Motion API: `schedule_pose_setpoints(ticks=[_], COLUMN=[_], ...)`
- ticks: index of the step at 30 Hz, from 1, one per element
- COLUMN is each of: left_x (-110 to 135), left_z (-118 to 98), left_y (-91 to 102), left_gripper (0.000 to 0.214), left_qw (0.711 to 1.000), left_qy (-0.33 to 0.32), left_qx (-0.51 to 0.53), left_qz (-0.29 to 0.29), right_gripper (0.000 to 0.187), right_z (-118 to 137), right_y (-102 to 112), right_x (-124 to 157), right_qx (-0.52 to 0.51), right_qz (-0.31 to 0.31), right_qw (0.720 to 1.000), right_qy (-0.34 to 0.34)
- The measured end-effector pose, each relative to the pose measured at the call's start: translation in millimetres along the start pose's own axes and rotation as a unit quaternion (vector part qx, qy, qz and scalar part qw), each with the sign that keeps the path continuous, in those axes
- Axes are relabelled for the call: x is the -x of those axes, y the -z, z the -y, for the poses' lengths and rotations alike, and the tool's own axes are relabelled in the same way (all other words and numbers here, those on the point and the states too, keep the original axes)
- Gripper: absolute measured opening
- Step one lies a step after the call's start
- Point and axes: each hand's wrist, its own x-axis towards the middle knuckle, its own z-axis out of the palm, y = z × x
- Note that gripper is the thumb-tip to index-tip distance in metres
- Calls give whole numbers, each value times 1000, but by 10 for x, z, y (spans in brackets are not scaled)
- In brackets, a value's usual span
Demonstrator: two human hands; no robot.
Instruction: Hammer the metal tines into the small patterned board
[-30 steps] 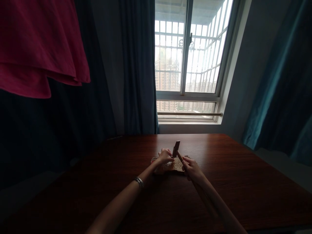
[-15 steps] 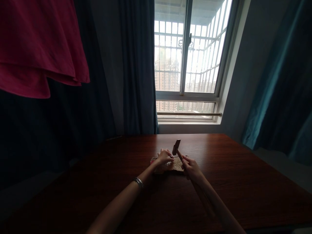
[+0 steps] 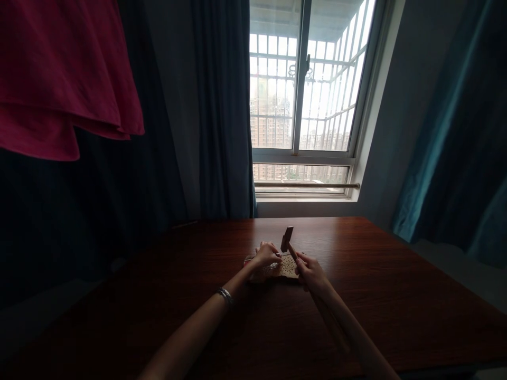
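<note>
My right hand is wrapped round the wooden handle of a hammer, whose dark head is raised at a tilt over the work. Below it on the table lies a flat, pale piece covered with many small dark spots or holes. My left hand rests over the left part of this piece, thumb and fingers pinched together at its upper edge. Something small shows at these fingertips, too tiny to name. Part of the piece is hidden under my left hand.
The dark reddish wooden table stretches out around both arms. Behind it are a barred window and a blue curtain. A red cloth hangs at the upper left. Another curtain hangs at the right.
Almost nothing differs. Both hands and the hammer keep nearly the same place, and the whole view has shifted very slightly.
</note>
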Motion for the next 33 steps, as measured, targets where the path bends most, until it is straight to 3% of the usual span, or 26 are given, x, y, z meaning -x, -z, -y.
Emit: schedule_pose_setpoints(ticks=[9, 20, 26, 29, 33], left_x=[66, 26, -7, -27, 10], left_z=[-95, -19, 29, 82, 276], left_y=[68, 27, -19, 68, 374], left_gripper=[30, 31, 35, 40, 47], left_qw=[1000, 1000, 1000, 999, 998], left_qy=[9, -3, -10, -27, -65], left_qx=[-6, 2, -15, -19, 22], left_qz=[9, 8, 0, 2, 2], right_gripper=[49, 50, 54, 58, 61], right_z=[1, 41, -2, 2, -19], right_y=[-42, -14, 24, 95, 247], right_x=[31, 48, 102, 192, 349], right_qx=[-16, -4, -72, -115, -141], right_qz=[11, 27, 8, 9, -6], right_qw=[1000, 999, 997, 993, 990], right_qy=[23, 17, 21, 13, -10])
